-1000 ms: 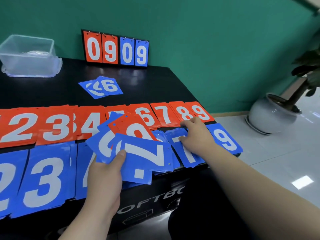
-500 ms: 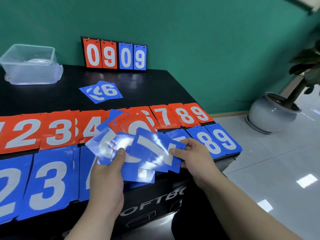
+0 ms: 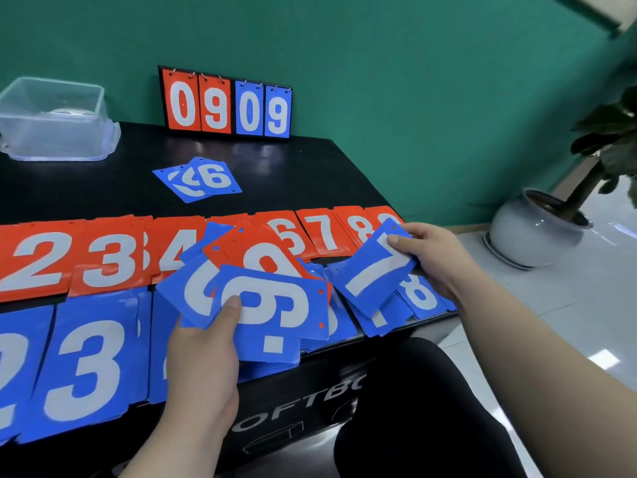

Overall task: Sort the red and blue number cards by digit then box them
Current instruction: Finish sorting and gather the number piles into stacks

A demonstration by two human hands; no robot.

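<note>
Green wall behind black table (image 3: 103,188); front lettering (image 3: 300,408) cut off, only "OFTB" legible. Flip scoreboard (image 3: 225,103) read 0909. Red row (image 3: 110,260) showed 2, 3, 4, 6, 7, 8; the stretch between 4 and 6 was covered by the fan of cards (image 3: 272,305) gripped in left hand (image 3: 203,360). Right hand (image 3: 437,257) pinched one blue 7 card (image 3: 375,274) above the blue row (image 3: 82,367). Clear box (image 3: 55,122) contents unclear.

Bright, even indoor light. The glossy black table (image 3: 86,191) mirrors the scoreboard (image 3: 225,105) at its far edge. Right of the table, white glare patches mark the floor (image 3: 586,322). Wide-angle distortion stretches the blue cards (image 3: 82,367) at the table's near left corner. Detail is slightly soft.
</note>
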